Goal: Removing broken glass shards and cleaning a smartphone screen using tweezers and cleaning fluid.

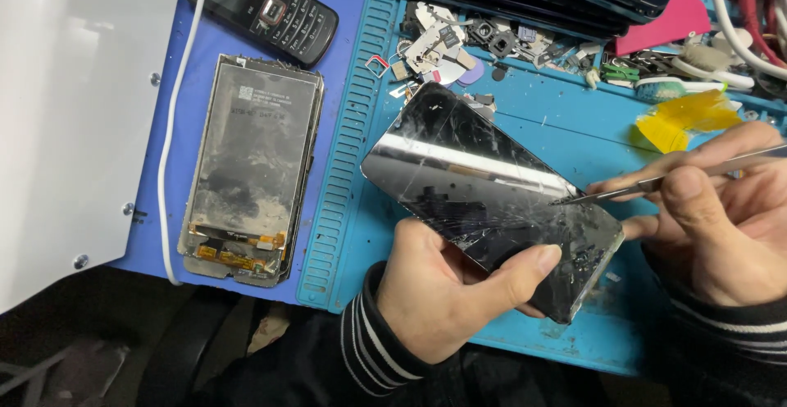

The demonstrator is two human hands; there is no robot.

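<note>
Two hands met around a black smartphone with a shattered glass screen point(492, 198), which lay tilted at the centre of the frame above a blue ribbed work mat point(574, 140). Below it, the left hand point(443, 288) gripped the phone's lower edge, thumb pressed across the glass. At the right edge, the right hand point(713, 227) pinched thin metal tweezers point(656, 182), their tip touching the cracked screen near its right end.

cracked black smartphone point(484, 190) tilted above blue mat, thin metal tweezers point(656, 181) touching glass
</note>
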